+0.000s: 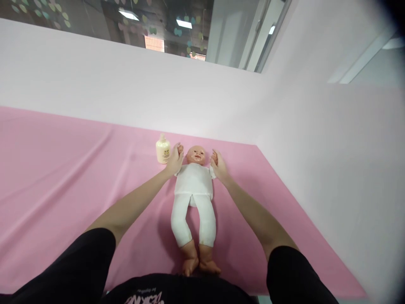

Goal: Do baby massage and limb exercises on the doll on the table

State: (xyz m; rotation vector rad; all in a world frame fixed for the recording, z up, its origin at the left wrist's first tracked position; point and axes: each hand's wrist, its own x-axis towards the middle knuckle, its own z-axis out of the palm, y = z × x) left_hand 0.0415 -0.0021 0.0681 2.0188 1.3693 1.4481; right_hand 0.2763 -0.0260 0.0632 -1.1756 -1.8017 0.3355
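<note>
A baby doll point(193, 180) with a white cloth body lies on its back, its head away from me and its bare feet towards me. My left hand point(175, 160) is closed around the doll's hand on the left, beside its head. On the other side, my right hand point(219, 165) grips the doll's other hand. Both of the doll's arms are raised next to its head, partly hidden by my fingers. A cream-coloured lotion bottle point(163, 150) stands upright just left of my left hand.
A pink sheet point(76, 177) with some creases covers the surface under the doll. White walls point(133, 93) rise behind it and on the right point(332, 160). A window point(158, 25) with coloured stickers is set in the back wall.
</note>
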